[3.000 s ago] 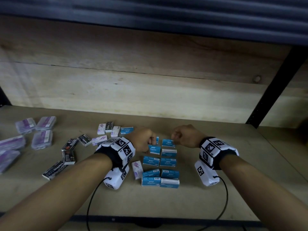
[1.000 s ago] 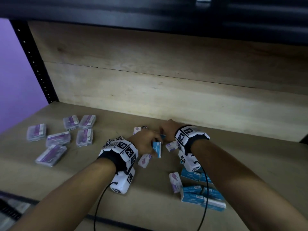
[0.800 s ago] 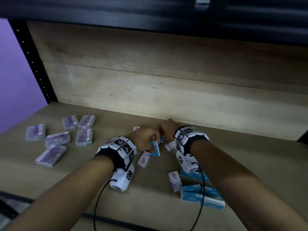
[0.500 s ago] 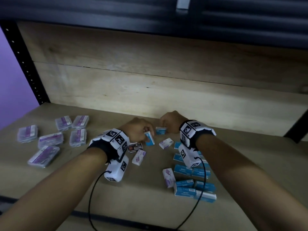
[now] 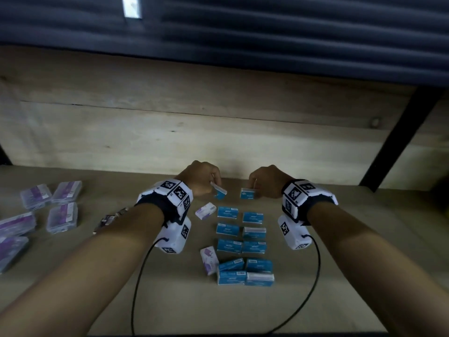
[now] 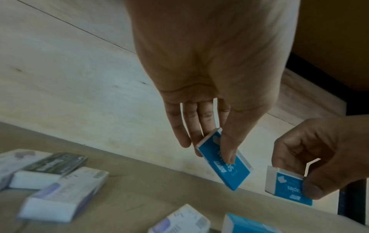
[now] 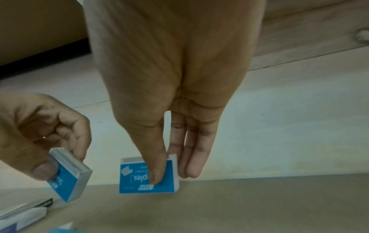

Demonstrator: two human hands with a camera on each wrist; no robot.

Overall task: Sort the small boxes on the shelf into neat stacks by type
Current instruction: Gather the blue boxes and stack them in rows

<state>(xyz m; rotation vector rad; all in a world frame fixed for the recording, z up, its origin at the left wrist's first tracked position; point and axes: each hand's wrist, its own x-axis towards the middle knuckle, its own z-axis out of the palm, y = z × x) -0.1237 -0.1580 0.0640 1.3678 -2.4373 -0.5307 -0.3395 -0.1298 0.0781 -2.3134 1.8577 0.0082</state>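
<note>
blue box [image 7: 147,176]: "ples]" upside down | other box labels: unreadable

The right hand [image 7: 171,88] reaches down and pinches a blue staples box [image 7: 137,178], thumb on its printed blue face and fingers [image 7: 191,157] behind its white end, the box held low over the brown shelf [image 7: 259,205] in front of the pale wooden back panel [image 7: 289,118]. At the left, the left hand [image 7: 38,130] grips a second blue box [image 7: 67,175], tilted, with its white side showing. White and dark boxes [image 7: 24,211] lie blurred at the lower left corner.
</note>
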